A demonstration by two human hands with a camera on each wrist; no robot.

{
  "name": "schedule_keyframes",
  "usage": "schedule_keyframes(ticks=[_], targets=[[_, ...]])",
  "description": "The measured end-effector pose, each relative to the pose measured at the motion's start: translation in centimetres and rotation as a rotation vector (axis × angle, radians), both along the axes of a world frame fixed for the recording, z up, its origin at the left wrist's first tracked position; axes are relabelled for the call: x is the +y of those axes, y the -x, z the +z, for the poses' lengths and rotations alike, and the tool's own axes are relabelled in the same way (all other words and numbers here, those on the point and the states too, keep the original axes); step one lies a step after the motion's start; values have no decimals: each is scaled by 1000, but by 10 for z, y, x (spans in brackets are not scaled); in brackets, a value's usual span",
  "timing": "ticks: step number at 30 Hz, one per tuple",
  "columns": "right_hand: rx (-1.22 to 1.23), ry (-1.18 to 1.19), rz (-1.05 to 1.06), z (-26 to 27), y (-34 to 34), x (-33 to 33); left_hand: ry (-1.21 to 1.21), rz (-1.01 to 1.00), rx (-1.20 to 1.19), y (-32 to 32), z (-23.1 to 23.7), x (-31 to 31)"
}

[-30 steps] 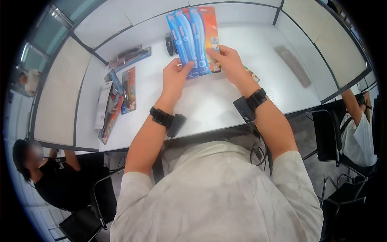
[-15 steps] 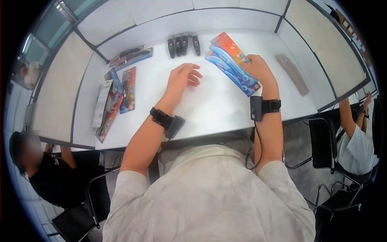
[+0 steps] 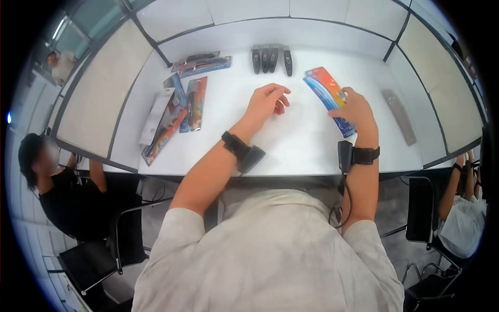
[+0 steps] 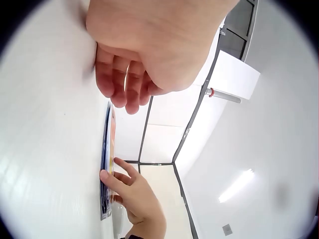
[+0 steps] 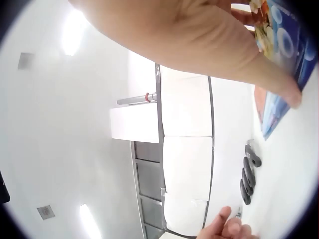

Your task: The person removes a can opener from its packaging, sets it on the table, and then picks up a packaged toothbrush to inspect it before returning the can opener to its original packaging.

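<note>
My right hand (image 3: 356, 110) holds a stack of blue-and-orange printed packaging cards (image 3: 323, 83), thumb at the left edge and fingers at the right. The stack lies on the right half of the white desk (image 3: 291, 151). In the right wrist view my thumb presses along the edge of the blue packaging cards (image 5: 286, 45). My left hand (image 3: 266, 106) is near the desk's middle, fingers loosely curled with nothing in them. From the left wrist its hanging fingers (image 4: 119, 82) show, with the cards (image 4: 105, 164) beyond. Behind the hands, several black-handled tools (image 3: 265, 60) stand in a row.
Several carded packages (image 3: 193, 104) with dark tools lie at the left, some overlapping. More packages (image 3: 202, 63) are at the back left. A long brownish translucent strip (image 3: 399, 117) lies at the right. Low partition walls (image 3: 234, 39) enclose the desk. Other people (image 3: 67, 187) sit at both sides.
My left hand has let go of the packaging cards. My right hand has carried them from the middle down to the desk's right side. The head view has shifted, and the black-handled tools are uncovered.
</note>
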State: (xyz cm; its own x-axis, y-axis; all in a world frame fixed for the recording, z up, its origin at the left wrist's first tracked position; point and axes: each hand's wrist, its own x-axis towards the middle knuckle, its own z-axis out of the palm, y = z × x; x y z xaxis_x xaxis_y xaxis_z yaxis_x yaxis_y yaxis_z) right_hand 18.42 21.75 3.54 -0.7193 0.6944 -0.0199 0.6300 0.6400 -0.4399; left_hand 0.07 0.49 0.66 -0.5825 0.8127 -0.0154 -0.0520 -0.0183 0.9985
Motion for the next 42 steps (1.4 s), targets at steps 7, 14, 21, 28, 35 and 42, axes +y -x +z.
schedule_keyframes(ticks=[7,14,21,28,35,42], targets=[[26,-234,-42,-23,-26,63,-71,17,55,6,3,-6],[317,-695,5,-5,-7,25,-187,401,558,35,40,-70],[665,210,446,40,38,-45,732,855,1461,169,15,-255],[822,1160,469,-6,92,-46,891,790,1080,155,9,-272],[656,1131,526,-34,93,-37,868,901,1288,145,37,-248],[655,1151,562,-24,90,-45,287,455,1287,24,71,-102]])
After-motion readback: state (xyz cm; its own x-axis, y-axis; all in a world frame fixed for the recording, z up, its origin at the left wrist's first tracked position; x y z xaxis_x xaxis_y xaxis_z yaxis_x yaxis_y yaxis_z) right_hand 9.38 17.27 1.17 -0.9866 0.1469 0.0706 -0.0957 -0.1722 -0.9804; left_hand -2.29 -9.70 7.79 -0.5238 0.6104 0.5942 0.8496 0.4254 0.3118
